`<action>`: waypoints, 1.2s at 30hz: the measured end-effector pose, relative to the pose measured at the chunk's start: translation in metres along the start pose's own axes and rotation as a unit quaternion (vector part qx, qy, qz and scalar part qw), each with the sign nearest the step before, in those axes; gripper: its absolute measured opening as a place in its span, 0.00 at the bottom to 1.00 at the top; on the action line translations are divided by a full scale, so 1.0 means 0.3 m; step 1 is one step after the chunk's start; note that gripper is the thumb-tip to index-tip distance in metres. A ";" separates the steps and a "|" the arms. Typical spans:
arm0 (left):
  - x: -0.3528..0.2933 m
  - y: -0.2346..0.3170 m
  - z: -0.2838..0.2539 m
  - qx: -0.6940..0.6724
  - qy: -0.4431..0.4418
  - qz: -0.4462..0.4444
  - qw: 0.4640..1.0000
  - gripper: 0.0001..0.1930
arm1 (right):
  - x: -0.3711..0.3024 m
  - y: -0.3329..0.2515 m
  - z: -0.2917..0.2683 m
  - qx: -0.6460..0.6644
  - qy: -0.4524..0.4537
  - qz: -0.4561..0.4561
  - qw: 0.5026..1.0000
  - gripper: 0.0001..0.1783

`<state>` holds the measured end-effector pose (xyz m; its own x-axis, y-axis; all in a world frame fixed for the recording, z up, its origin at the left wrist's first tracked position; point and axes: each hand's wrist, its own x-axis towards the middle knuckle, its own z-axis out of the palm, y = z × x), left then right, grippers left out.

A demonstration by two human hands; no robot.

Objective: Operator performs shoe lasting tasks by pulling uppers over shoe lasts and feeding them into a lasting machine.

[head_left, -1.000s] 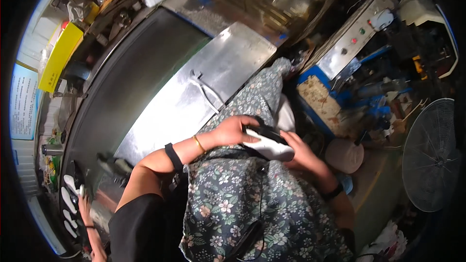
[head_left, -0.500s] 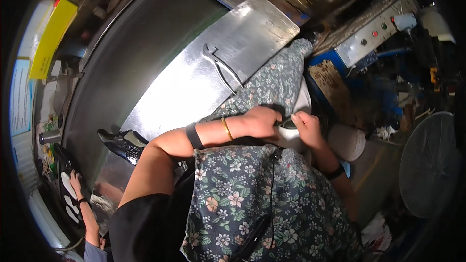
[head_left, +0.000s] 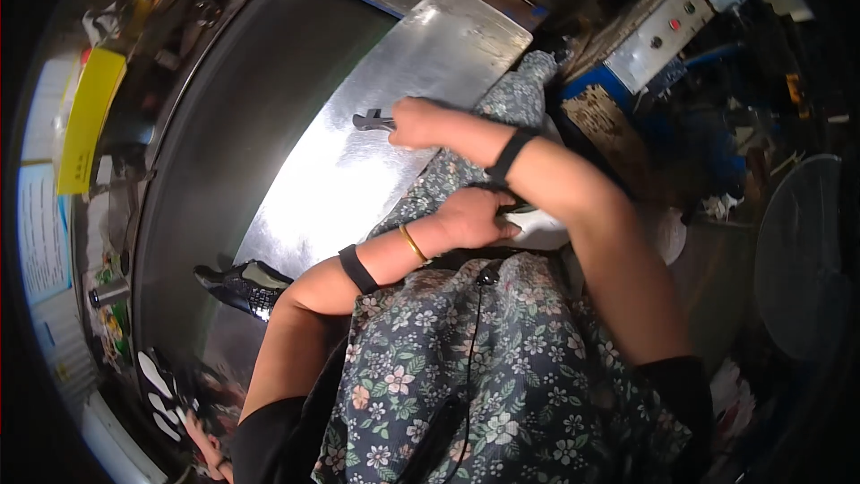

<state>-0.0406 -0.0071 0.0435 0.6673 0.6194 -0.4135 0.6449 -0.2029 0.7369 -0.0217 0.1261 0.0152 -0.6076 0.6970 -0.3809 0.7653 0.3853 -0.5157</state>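
At three o'clock just off the middle of our view, our left hand (head_left: 475,218) had its fingers closed around a white-and-dark shoe (head_left: 537,224), while at eleven our right hand (head_left: 417,123) gripped pliers (head_left: 372,121) over a metal sheet (head_left: 327,166). Farther towards three stood a pale bucket (head_left: 672,235), whose contents we couldn't tell; between one and two, a blue-framed tray (head_left: 602,116) showed us a brown-mottled bed.

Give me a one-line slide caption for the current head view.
Right hand grasps pincers over a shiny metal sheet while the left hand holds a white item.
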 end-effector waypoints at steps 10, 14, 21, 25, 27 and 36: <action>0.110 -0.054 0.034 -0.112 -0.104 0.031 0.988 0.27 | -1.078 0.275 0.028 0.482 0.058 0.184 0.855 0.13; 0.123 -0.041 0.051 -0.127 -0.168 0.044 0.976 0.27 | -1.275 0.229 0.151 0.463 0.042 0.207 0.861 0.17; 0.092 -0.042 0.098 -0.037 -0.105 0.104 0.988 0.27 | -1.179 0.245 0.027 0.440 -0.201 0.282 0.829 0.23; 0.106 -0.061 0.105 -0.027 -0.135 0.159 0.978 0.31 | -1.240 0.290 0.201 0.249 -0.047 0.085 0.964 0.17; 0.108 -0.070 0.124 -0.045 -0.126 0.191 0.972 0.35 | -1.242 0.311 0.238 0.242 -0.023 0.071 0.967 0.16; 0.255 0.104 0.075 -0.207 -0.302 -0.076 0.928 0.37 | -1.270 0.369 0.430 0.200 0.068 0.061 0.975 0.12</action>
<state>0.0390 0.0169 0.0229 0.7484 0.0545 -0.6610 0.6332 0.2378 0.7366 0.2671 -0.1747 0.0043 -0.4621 0.8075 -0.3665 0.6689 0.0461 -0.7419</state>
